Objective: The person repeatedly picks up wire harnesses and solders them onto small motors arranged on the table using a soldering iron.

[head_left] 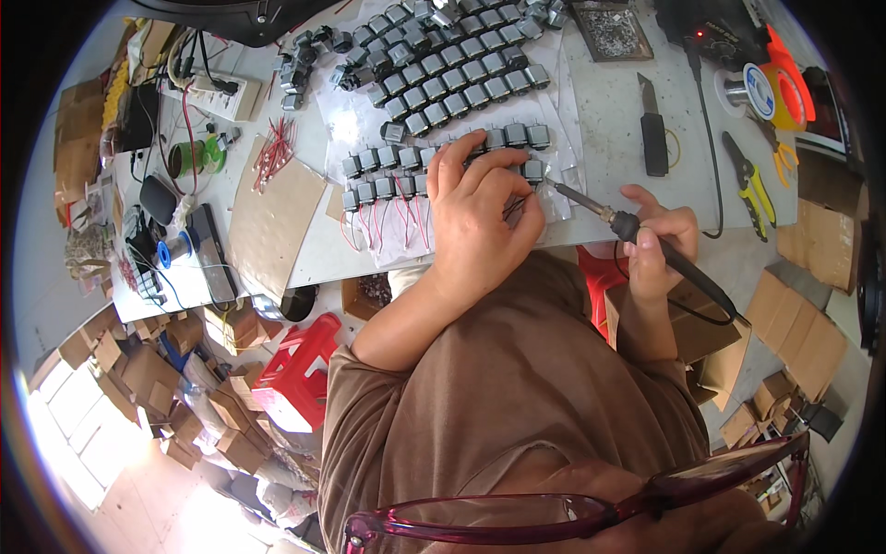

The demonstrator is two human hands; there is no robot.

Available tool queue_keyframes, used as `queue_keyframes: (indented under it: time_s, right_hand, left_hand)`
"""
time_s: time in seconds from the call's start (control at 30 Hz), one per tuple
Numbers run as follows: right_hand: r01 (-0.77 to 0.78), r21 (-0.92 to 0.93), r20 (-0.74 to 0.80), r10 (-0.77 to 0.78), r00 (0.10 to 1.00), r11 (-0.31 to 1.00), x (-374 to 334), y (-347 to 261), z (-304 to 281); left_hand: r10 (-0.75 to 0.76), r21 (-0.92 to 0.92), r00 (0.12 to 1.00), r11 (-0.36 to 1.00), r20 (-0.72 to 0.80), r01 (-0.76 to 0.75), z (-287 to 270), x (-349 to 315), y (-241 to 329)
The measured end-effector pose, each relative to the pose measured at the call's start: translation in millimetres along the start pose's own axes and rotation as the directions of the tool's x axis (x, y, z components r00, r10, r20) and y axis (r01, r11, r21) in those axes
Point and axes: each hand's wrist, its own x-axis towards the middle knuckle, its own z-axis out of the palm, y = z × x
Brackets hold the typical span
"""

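Note:
In my right hand is a soldering iron, gripped by its handle. Its metal tip points left, close to the right end of the nearest row of small grey motors. My left hand arches over that row, thumb and index finger closed beside the tip; what they pinch is hidden. Thin red and white wires trail from several motors at the row's left part toward the table's front edge. Another row lies just behind, partly under my left fingers. Farther back, more motors stand in slanted rows.
On the right lie a utility knife, yellow-handled pliers, a solder spool and the iron's black station. Red wires rest on cardboard at left. A red stool and boxes stand below.

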Motion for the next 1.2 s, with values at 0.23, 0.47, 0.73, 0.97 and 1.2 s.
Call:
queue_keyframes:
  time_s: [0.23,0.47,0.73,0.97,1.2]
  right_hand:
    - [0.010,-0.016,-0.005,-0.010,1.000,1.000,0.4,0.0,-1.2]
    - [0.007,-0.018,-0.018,-0.008,1.000,1.000,3.3,-3.7,1.2]
    - [0.009,-0.101,-0.052,-0.014,0.999,0.995,2.4,-2.9,-7.7]
    - [0.020,-0.100,-0.083,-0.029,0.996,0.995,5.6,-4.1,-7.1]
    - [0.012,-0.061,-0.070,-0.017,0.997,0.998,4.2,-7.7,-1.8]
  left_hand:
    - [0.010,0.002,1.000,1.000,-0.014,-0.010,0.6,0.6,1.2]
    - [0.036,0.071,0.999,0.997,0.015,-0.037,-2.9,-1.0,0.7]
    - [0.147,0.036,0.989,0.988,0.009,-0.147,-43.6,-15.9,-4.1]
    - [0.428,-0.046,0.903,0.903,0.041,-0.426,-46.9,-53.8,-14.9]
    - [0.194,0.202,0.981,0.961,-0.019,-0.187,-38.7,-22.5,-10.2]
